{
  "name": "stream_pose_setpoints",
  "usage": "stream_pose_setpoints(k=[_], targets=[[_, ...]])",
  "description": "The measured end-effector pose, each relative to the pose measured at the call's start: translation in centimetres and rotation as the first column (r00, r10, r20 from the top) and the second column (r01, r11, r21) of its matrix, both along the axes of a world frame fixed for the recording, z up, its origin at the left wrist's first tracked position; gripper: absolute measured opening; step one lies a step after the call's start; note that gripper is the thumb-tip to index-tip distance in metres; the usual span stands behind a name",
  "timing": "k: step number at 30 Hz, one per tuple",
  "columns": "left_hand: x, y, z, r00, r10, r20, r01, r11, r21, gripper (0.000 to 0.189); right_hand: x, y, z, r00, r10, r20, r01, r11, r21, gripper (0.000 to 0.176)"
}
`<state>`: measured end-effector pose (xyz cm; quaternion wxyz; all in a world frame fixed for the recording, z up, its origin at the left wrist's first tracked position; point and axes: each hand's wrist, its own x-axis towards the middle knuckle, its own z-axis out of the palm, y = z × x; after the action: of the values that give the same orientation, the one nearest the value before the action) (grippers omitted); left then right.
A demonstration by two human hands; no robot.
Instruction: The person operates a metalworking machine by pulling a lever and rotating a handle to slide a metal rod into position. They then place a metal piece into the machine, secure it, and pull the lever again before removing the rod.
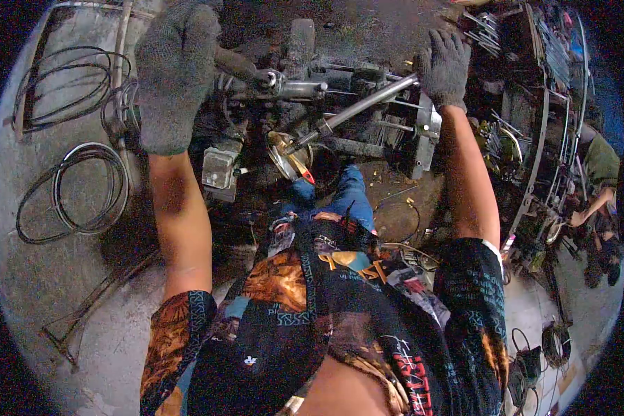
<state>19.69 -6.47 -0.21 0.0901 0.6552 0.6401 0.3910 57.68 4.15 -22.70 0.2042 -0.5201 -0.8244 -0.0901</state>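
Note:
My left hand (177,80), in a grey knitted glove, is raised at the upper left, its fingers wrapped round a dark handle (236,64) that runs to a metal fitting beside a short steel cylinder (304,89). At the upper right, my right hand (445,69), also gloved, lies over the upper end of a long steel rod (371,102), fingers pointing up and slightly apart. The rod slants down to a round metal pan (282,158), where a brush with a red tip (307,177) rests.
Below my left hand stands a small metal block (220,168). Cable coils (90,187) lie on the floor at left. A metal rack (534,159) with rods and parts stands at right, and beyond it is another person (598,173). An upright steel plate (426,145) is below my right hand.

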Motion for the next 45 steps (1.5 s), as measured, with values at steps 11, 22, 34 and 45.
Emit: stream_pose_setpoints(k=[11, 22, 34, 45], targets=[[-0.8, 0.4, -0.4, 0.999, -0.032, -0.018, 0.033, 0.999, 0.028, 0.027, 0.0, -0.6, -1.1, 0.995, -0.012, -0.1, 0.019, 0.998, 0.068, 0.047], [-0.9, 0.1, -0.5, 1.0, -0.013, -0.014, 0.013, 1.0, 0.006, 0.026, -0.3, -1.0, -1.2, 0.995, -0.063, -0.075, 0.065, 0.998, 0.014, 0.044], [-1.0, 0.0, -0.6, 0.998, -0.007, -0.056, 0.01, 0.998, 0.057, 0.029, -0.1, -0.9, -2.1, 0.994, -0.051, -0.095, 0.053, 0.998, 0.016, 0.044], [-0.8, -0.2, -0.6, 0.999, 0.036, -0.027, -0.035, 0.999, 0.017, 0.027, -0.6, -1.3, -1.6, 0.986, -0.042, -0.159, 0.046, 0.999, 0.023, 0.04]])
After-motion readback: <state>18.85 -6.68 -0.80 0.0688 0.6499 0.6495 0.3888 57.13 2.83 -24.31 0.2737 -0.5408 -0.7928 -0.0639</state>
